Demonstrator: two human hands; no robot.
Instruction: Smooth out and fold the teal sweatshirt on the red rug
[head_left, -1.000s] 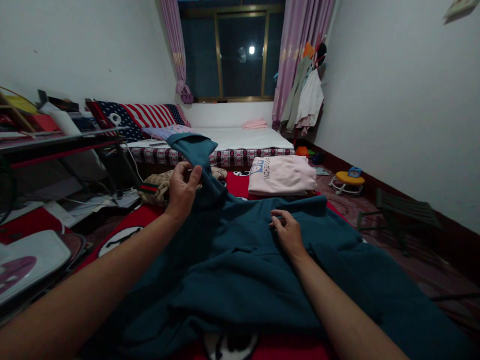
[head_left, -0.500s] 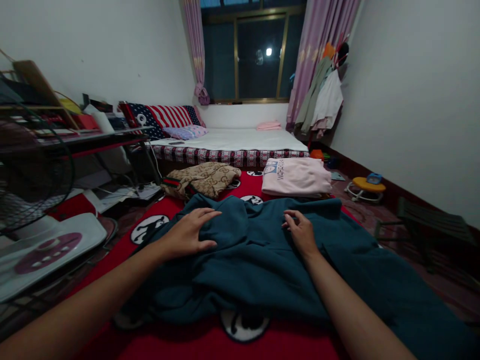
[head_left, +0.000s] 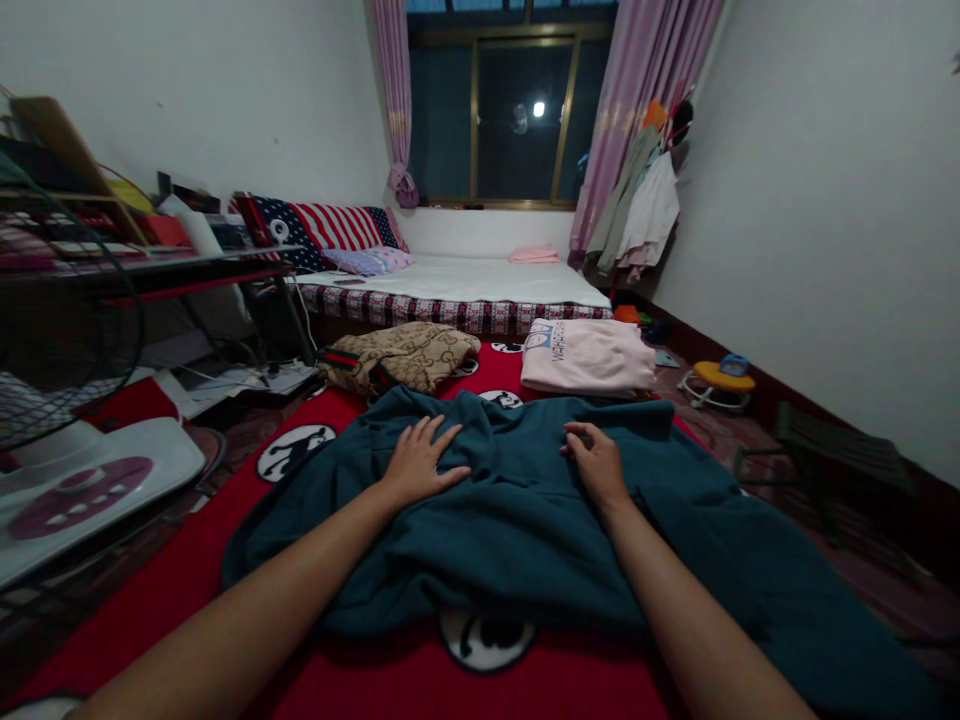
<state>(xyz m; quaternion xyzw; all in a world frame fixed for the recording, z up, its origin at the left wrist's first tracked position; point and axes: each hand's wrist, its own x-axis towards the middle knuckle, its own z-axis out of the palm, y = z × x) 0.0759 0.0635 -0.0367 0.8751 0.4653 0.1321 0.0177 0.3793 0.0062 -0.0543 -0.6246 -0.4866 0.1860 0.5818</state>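
Centrally, teal garment [head_left: 517,550]: matte, soft-looking, rumpled in shallow folds, spread over the red blanket [head_left: 585,690], which is patterned with round black-and-white motifs.
Long axis: laid crosswise, left to right, with one long part pointed toward the lower right.
Left hand [head_left: 420,460]: grip spread wide, palm laid down on the garment, nothing grasped.
Right hand [head_left: 598,462]: grip loosely curled at the garment; whether fabric is pinched cannot be told.
Beyond: folded pink garment [head_left: 592,357], letter-printed.

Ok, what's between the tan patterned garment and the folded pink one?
In the head view, only red cloth with black-and-white prints shows there.
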